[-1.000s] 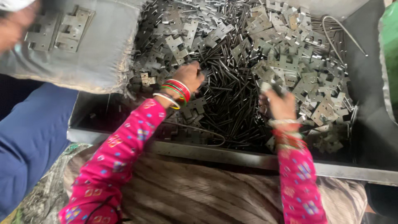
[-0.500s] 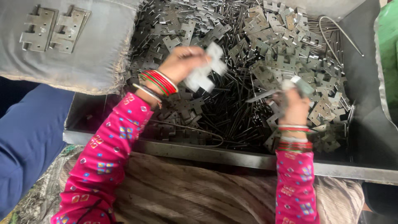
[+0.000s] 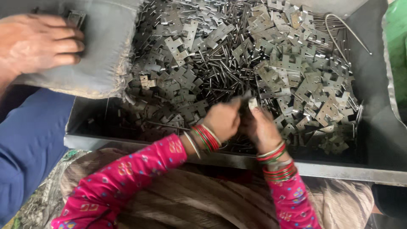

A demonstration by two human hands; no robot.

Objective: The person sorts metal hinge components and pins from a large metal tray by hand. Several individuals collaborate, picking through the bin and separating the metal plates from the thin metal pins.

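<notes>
Pinching a small metal hinge leaf [image 3: 250, 103] between left hand [image 3: 222, 121] and right hand [image 3: 263, 129], fingers closing on it above the metal tray [image 3: 373, 127]. Probably handling stiff, light, slippery; gripping flat faces, avoiding sharp edges.

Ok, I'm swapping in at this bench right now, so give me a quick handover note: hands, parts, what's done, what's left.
Left hand and right hand: together over the near edge of the tray, pinching a small metal piece between them; its exact shape is blurred.
Parts: loose hinge leaves and dark pins fill the tray.
Another person's hand presses on the grey sack at the left.
Done: one piece picked up.
Left: the large heap remains loose.
</notes>
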